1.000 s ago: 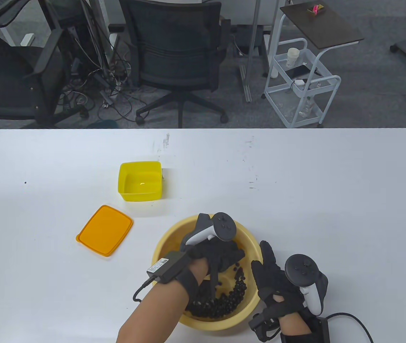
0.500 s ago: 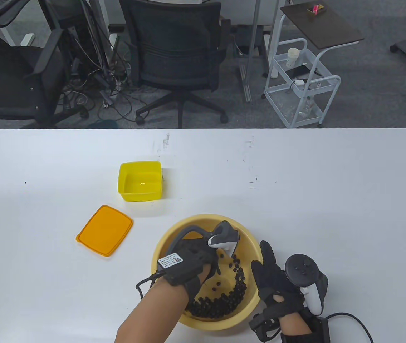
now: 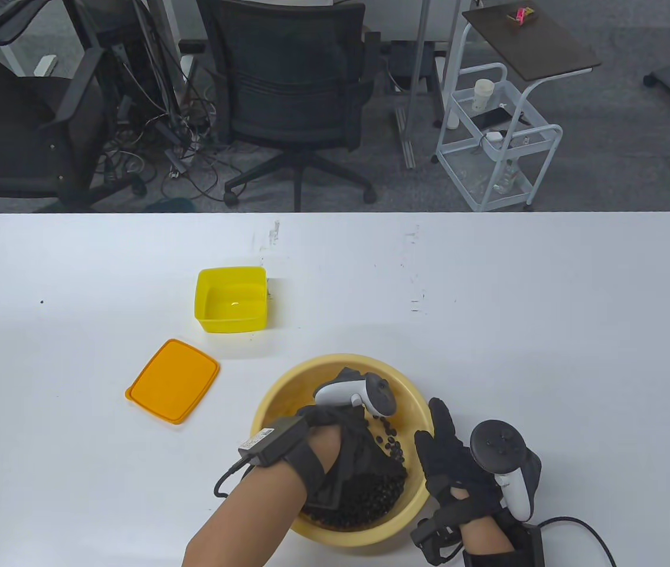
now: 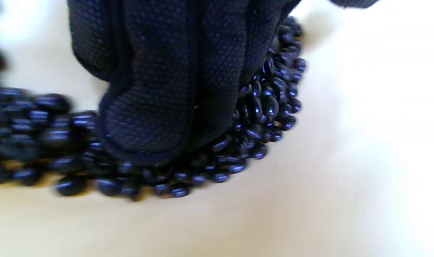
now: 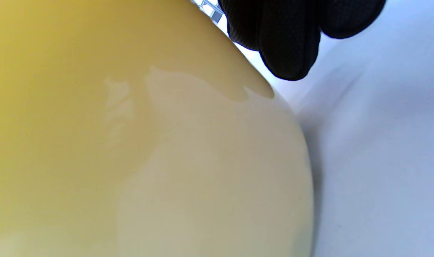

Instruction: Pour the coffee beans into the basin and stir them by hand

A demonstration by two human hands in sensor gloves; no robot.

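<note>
The coffee beans [image 3: 370, 493] were already in the basin [image 3: 287, 384], a round yellow bowl that sat on the white surface [image 3: 547, 331] near the person. They lay in a dark heap at the near side of the bowl. The left hand [image 3: 352, 455] was down inside the basin. Its fingers [image 4: 159, 89] were held close together and fairly straight, and they pushed into the heap like a little shovel. They held nothing. This looked like the stirring part of the job.

The right hand [image 3: 453, 460] was outside the basin, right at its near right side. Its fingers [image 5: 284, 39] looked straight, and they sat just beside the bowl's wall or touched it; I could not tell which. It was probably there to keep the bowl from sliding while the other hand pushed the beans around.

The yellow box [image 3: 231, 299] stood with nothing in it, farther back on the surface. Its orange lid [image 3: 173, 380] lay flat by itself, near the box. Most likely the beans came from that box, so the pouring seemed done.
</note>
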